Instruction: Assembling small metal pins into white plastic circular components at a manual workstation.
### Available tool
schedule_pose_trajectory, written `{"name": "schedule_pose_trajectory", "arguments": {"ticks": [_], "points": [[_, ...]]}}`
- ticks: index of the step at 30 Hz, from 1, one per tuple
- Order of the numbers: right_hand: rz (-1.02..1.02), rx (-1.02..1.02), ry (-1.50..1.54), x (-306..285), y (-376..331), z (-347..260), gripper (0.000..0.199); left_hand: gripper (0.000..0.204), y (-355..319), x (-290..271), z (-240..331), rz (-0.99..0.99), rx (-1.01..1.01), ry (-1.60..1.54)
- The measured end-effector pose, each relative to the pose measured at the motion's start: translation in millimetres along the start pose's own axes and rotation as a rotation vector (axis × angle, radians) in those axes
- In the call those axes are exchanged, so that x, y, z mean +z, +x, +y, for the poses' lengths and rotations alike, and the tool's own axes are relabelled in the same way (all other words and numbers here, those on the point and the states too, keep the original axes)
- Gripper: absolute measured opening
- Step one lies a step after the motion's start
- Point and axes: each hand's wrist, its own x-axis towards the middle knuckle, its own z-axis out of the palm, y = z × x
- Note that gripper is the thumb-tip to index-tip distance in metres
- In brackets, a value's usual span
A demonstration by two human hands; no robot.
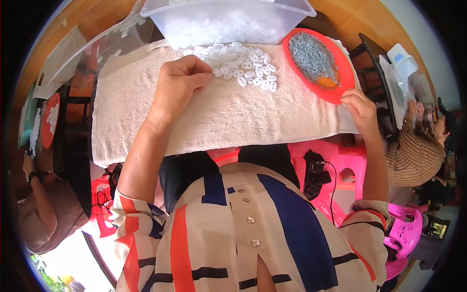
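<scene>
Towel [219, 114]: cream cloth, rough looped pile, matt.
Small rings [245, 65]: white plastic, smooth, glossy.
Tray [340, 82]: red plastic, glossy.
Tray contents [311, 56]: grey metal pieces, shiny.
Bin [228, 19]: translucent plastic, smooth.

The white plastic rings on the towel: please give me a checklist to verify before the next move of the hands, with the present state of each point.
1. Left hand is at the white plastic rings, fingertips at the edge of the pile: ok.
2. Left hand already pinches a ring: cannot tell, the fingers hide it.
3. Right hand holds the rim of the red tray: ok.
4. The tray contains small metal pieces: ok.
5. The rings lie on the towel, none past its edge: ok.
6. The clear bin behind the pile stands open: ok.
</scene>
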Motion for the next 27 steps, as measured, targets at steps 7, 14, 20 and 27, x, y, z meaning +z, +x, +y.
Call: {"name": "schedule_pose_trajectory", "arguments": {"ticks": [7, 14, 20, 27], "points": [[-0.018, 0.052, 0.039, 2, 7, -2, 0.010, 0.008, 0, -8, -1, -0.055, -0.155, -0.438], [0.288, -0.144, -0.016, 31, 36, -28, 0.017, 0.015, 3, -3, -1, 0.038, -0.160, -0.409], [0.291, -0.383, 0.110, 94, 93, -102, 0.015, 0.018, 8, 6, -1, -0.049, -0.070, -0.483], [0.076, -0.471, -0.018, 140, 118, -145, 0.014, 0.018, 7, -7, -7, -0.050, -0.042, -0.541]]}}
